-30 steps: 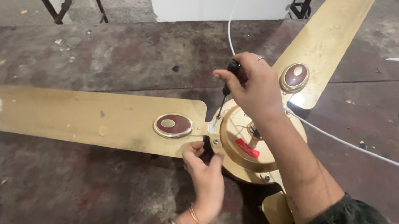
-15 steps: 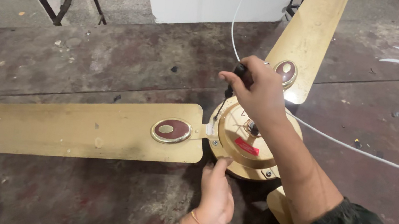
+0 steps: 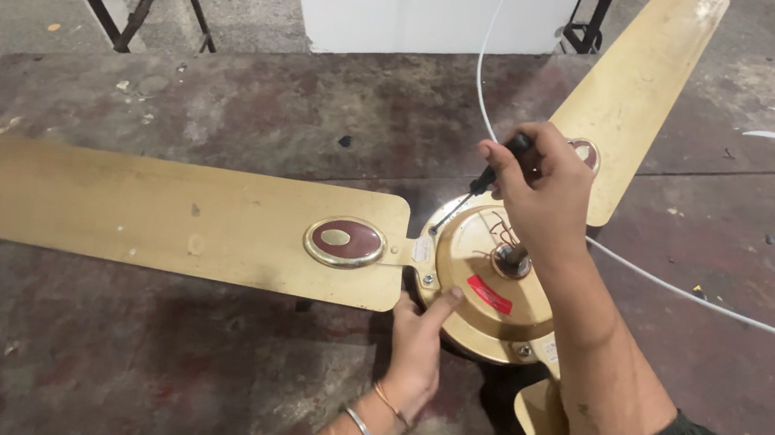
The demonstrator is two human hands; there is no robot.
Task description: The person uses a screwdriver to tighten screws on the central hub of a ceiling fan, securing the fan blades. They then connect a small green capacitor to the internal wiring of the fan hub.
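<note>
A: What is the right hand [image 3: 545, 191] doing?

B: Its grip is closed around the black handle of a screwdriver [image 3: 485, 183]. The shaft slants down and to the left, and the tip sits at the near-left rim of the gold fan motor [image 3: 489, 282], close to where the long blade [image 3: 156, 213] joins it.

A: And the left hand [image 3: 416, 338]?

B: It comes up from below with the forefinger stretched out, pressing on the motor's lower left edge beside a screw [image 3: 426, 280]. Its grip holds nothing; the other fingers are loosely curled.

A: Where does the fan lie?

B: Flat on a dark, stained surface [image 3: 222, 103], with one blade running left, a second blade [image 3: 633, 90] reaching up to the right, and a third partly hidden under the right forearm. A white cable [image 3: 699, 300] runs off from the middle.

A: How far along does the work look?

B: All three blades are on the motor, and screws show at the rim. I judge the screw work at the left blade's joint is in hand; whether the screws are tight or loose, I cannot tell.
</note>
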